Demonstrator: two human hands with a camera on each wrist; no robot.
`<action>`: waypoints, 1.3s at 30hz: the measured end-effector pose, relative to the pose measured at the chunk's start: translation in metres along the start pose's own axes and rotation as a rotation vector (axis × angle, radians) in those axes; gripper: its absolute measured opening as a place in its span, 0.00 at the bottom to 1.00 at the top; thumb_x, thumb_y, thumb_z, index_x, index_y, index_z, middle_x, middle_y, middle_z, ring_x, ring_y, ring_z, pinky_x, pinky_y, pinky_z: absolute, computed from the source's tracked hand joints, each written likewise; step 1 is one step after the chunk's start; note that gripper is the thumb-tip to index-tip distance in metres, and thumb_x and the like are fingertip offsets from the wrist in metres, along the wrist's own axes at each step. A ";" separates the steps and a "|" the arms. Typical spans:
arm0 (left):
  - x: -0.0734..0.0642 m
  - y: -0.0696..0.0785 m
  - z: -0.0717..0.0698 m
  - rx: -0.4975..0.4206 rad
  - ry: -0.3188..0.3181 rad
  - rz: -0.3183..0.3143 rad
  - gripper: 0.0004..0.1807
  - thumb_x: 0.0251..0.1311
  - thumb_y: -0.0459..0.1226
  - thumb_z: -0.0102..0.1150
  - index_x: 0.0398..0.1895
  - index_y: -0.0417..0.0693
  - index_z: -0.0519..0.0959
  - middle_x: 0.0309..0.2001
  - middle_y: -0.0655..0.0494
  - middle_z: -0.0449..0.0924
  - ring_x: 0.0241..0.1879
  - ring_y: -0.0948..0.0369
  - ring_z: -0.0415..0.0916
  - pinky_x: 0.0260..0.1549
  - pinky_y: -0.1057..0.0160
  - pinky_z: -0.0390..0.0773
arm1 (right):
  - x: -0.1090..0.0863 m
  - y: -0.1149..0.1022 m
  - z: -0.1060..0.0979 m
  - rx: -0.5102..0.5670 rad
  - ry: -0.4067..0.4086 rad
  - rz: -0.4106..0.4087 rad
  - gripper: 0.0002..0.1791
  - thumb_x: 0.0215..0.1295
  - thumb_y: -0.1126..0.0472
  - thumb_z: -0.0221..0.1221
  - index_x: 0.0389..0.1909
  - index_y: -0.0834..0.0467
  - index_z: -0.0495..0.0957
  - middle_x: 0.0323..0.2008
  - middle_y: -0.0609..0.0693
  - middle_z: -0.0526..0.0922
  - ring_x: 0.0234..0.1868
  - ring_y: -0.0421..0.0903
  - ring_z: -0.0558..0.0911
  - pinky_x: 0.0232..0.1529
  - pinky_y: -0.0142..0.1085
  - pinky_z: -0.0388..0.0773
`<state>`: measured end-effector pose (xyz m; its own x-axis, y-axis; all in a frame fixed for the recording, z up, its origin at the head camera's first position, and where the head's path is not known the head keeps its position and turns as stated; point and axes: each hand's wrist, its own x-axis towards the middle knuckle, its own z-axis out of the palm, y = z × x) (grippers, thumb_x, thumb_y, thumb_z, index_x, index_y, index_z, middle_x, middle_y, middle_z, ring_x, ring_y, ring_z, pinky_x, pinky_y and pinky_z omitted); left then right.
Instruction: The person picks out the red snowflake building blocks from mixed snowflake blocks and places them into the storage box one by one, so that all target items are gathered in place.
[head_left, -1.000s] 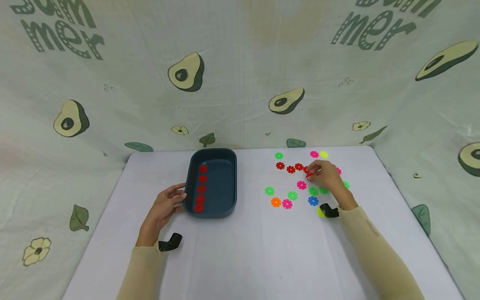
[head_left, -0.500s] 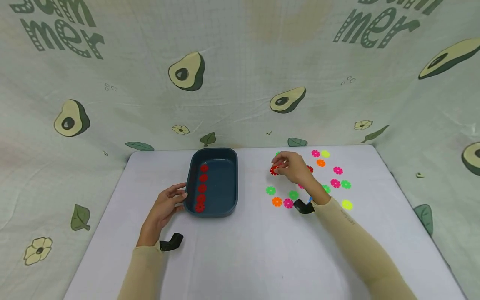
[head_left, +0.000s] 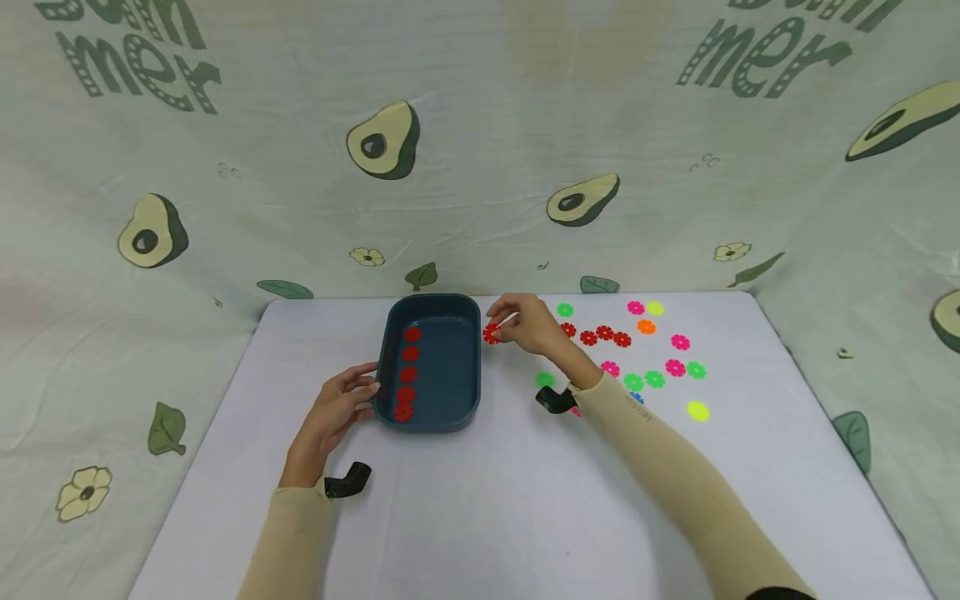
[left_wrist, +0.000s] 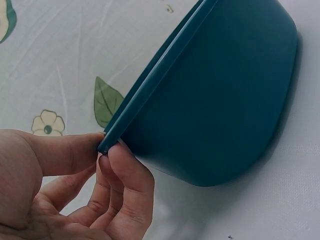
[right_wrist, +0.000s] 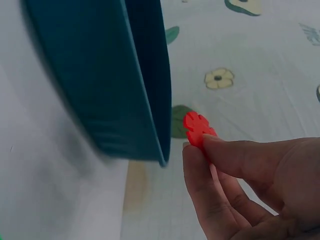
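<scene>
My left hand (head_left: 335, 414) pinches the left rim of a dark blue rectangular tray (head_left: 448, 410); in the left wrist view the thumb and curled fingers meet over the tray's lip (left_wrist: 145, 95). Inside the tray, a column of several red notched discs (head_left: 408, 374) lies along the left side. Just right of the tray's right rim, my right hand (head_left: 531, 325) pinches one red notched disc (head_left: 491, 333) between thumb and fingertips. The right wrist view shows this disc (right_wrist: 197, 125) close beside the tray wall (right_wrist: 95, 75).
Right of the tray, several more red discs (head_left: 604, 332) lie in a row on the white table (head_left: 465, 517). Green discs (head_left: 655, 379), pink discs (head_left: 680, 342), an orange disc (head_left: 646, 327) and yellow discs (head_left: 698, 411) are scattered around them. A printed cloth (head_left: 480, 167) hangs behind.
My right hand has moved left from among the scattered discs to the tray's right rim, carrying a red disc. My left hand keeps its grip on the tray.
</scene>
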<state>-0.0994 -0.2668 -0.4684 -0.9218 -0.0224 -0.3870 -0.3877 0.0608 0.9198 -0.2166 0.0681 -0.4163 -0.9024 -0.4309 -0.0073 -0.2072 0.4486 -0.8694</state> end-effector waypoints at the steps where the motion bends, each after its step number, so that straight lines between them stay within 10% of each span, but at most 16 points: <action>1: 0.000 0.000 0.000 0.000 -0.001 0.002 0.30 0.78 0.31 0.55 0.80 0.38 0.64 0.47 0.59 0.73 0.39 0.66 0.75 0.37 0.65 0.82 | 0.004 -0.001 0.004 -0.002 -0.008 -0.005 0.15 0.63 0.79 0.64 0.51 0.69 0.83 0.44 0.62 0.86 0.37 0.54 0.88 0.41 0.39 0.85; 39: 0.002 -0.002 0.000 -0.014 0.026 0.020 0.28 0.76 0.28 0.56 0.77 0.36 0.68 0.47 0.56 0.74 0.38 0.65 0.75 0.34 0.65 0.82 | 0.094 -0.032 0.085 -0.263 -0.175 0.137 0.18 0.60 0.78 0.69 0.51 0.64 0.86 0.43 0.57 0.86 0.43 0.50 0.82 0.44 0.38 0.81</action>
<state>-0.1008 -0.2668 -0.4712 -0.9291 -0.0469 -0.3668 -0.3689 0.0473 0.9283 -0.2623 -0.0532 -0.4312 -0.8546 -0.4704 -0.2200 -0.1992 0.6882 -0.6977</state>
